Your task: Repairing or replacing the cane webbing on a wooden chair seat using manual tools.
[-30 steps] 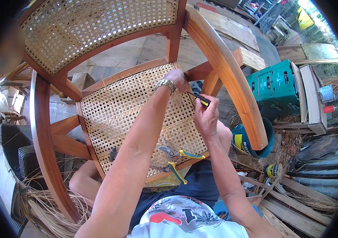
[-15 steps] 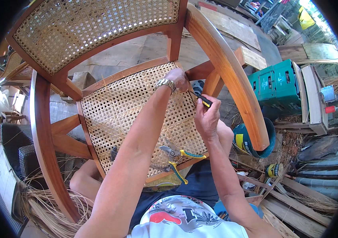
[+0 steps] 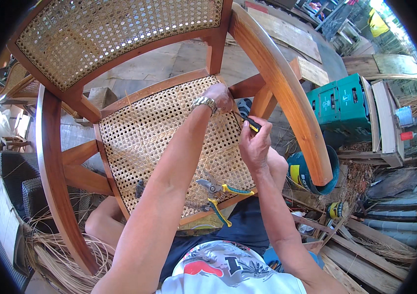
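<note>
A wooden armchair (image 3: 279,73) with a woven cane seat (image 3: 149,132) and a cane back (image 3: 120,24) stands before me. At the seat's right edge, toward the back, my left hand (image 3: 220,96) is bent down with its fingers curled; whatever they pinch is hidden. Just to the right, my right hand (image 3: 256,147) is closed round a screwdriver-like tool (image 3: 253,124) with a black and yellow handle. Its thin shaft points up-left toward the left hand, along the seat edge. Open pruning shears (image 3: 216,188) with yellow-green handles lie on the front of the seat, near my lap.
A green crate (image 3: 338,105) and a dark teal bucket (image 3: 330,172) stand to the right, beyond the armrest. Loose cane strands (image 3: 66,257) are heaped at the lower left. Scrap planks (image 3: 365,255) and a small yellow-and-black can (image 3: 336,210) lie at the lower right.
</note>
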Action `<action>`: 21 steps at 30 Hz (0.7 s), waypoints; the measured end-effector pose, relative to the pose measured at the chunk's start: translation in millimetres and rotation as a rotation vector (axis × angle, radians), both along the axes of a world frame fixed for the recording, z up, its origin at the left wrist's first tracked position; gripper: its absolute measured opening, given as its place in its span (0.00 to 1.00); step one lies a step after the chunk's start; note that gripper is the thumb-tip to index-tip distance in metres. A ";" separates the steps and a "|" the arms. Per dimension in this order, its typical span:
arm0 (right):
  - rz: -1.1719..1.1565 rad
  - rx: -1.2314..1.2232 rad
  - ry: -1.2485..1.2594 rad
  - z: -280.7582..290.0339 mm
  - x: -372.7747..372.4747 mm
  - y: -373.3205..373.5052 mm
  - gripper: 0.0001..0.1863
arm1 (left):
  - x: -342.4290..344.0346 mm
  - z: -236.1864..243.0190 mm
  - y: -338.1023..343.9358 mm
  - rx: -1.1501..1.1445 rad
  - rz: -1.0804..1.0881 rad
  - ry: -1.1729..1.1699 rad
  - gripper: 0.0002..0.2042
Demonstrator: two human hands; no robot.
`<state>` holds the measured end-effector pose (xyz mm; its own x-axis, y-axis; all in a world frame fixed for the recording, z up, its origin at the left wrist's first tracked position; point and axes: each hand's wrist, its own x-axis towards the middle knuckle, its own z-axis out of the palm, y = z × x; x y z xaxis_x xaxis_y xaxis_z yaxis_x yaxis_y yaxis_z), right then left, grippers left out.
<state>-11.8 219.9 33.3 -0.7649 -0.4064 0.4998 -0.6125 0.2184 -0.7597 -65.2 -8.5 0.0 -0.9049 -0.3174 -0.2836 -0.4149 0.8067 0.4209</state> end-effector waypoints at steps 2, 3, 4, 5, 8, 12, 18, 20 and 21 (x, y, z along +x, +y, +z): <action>0.035 -0.017 -0.013 -3.3 -0.5 -2.0 0.15 | -0.2 -0.6 0.6 0.101 0.019 -0.050 0.21; 0.044 0.036 0.074 -4.8 -1.8 -2.4 0.16 | -0.4 -2.1 1.1 0.108 0.014 -0.058 0.21; 0.044 0.036 0.078 -6.0 -3.0 -2.6 0.16 | -0.9 -4.1 1.4 0.082 0.058 -0.005 0.20; 0.096 0.054 0.195 -6.7 -4.3 -2.2 0.17 | -1.3 -6.6 1.5 0.064 0.095 0.055 0.19; 0.171 0.077 0.328 -4.1 -6.5 -2.0 0.21 | -2.1 -15.2 -0.2 0.060 0.111 0.123 0.19; 0.155 0.229 0.217 13.5 -11.6 -18.6 0.15 | 2.2 -21.7 -1.2 0.056 0.024 0.117 0.13; 0.057 0.418 0.044 50.9 -36.6 -70.5 0.16 | 35.7 -10.9 17.8 0.203 0.161 0.242 0.12; 0.019 0.514 0.086 59.4 -37.0 -72.2 0.18 | 39.7 -4.9 23.1 0.208 0.246 0.283 0.12; 0.059 0.527 0.014 62.8 -35.9 -69.7 0.19 | 40.1 -3.6 24.6 0.203 0.248 0.258 0.13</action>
